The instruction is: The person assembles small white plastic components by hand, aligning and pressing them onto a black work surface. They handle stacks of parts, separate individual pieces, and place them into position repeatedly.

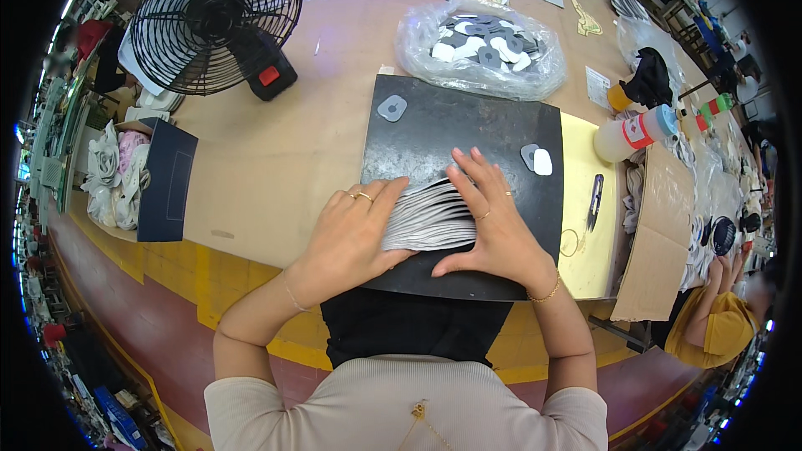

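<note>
A stack of thin light-grey pieces (430, 219) is located over the near half of a black mat (468, 121), between both hands, with its layered edges visible from above. The left end of the stack is clasped by the left hand (355, 225): the fingers are laid against the far left corner, the thumb is placed along the near side, and the stack is pinched within this grip. The right end is touched by the right hand (505, 230), whose grip is spread; its fingers are extended toward the far side and its thumb is held out at the near side.

The mat is supported by the counter (276, 150). One grey piece (392, 108) is laid near the far left corner of the mat; at the right, a second grey piece (528, 155) is partly overlapped by a white piece (543, 162). Just beyond the mat, grey and white cutouts (489, 43) are contained in a clear plastic bag (413, 58). To the right, a pen (596, 202) is placed on a yellow sheet (583, 255).
</note>
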The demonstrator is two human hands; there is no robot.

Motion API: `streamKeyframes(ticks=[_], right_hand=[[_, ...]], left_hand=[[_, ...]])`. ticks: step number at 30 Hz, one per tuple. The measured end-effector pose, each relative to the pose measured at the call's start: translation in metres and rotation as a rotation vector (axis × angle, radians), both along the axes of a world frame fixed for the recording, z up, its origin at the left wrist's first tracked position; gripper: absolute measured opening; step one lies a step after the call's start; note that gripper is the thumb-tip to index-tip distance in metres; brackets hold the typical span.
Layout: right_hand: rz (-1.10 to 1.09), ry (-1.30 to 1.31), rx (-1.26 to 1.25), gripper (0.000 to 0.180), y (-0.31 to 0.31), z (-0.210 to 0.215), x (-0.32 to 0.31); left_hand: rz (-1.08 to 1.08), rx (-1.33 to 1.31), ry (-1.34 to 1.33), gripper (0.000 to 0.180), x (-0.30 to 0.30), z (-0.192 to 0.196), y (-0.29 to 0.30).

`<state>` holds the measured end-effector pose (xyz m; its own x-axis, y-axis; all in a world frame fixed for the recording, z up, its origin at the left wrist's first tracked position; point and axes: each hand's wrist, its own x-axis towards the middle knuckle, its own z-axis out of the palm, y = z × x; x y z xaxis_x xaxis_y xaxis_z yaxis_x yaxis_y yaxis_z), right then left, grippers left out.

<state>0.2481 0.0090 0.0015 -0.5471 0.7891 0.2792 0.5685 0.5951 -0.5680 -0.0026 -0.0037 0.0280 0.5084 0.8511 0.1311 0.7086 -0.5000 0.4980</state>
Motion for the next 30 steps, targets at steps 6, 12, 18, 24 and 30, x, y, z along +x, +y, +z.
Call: streamKeyframes(ticks=[6,12,18,24,30], right_hand=[[0.031,-0.146,-0.081,0.088,-0.003,0.019,0.003],[-0.072,-0.386,0.145,0.097,-0.011,0.012,-0.001],[-0.001,-0.377,0.101,0.108,-0.012,0.004,-0.012],[-0.136,-0.083,0.318,0.072,-0.027,0.006,-0.005],[-0.168,-0.109,0.34,0.063,-0.035,-0.009,-0.014]], left_hand=[[-0.069,-0.098,-0.046,0.07,-0.003,0.005,0.004],[-0.034,-0.049,0.05,0.076,0.001,0.002,0.005],[-0.039,0.004,0.002,0.075,0.011,-0.006,0.008],[0.026,-0.024,0.011,0.063,0.009,-0.011,0.011],[0.126,-0.022,0.044,0.066,0.016,-0.003,0.012]])
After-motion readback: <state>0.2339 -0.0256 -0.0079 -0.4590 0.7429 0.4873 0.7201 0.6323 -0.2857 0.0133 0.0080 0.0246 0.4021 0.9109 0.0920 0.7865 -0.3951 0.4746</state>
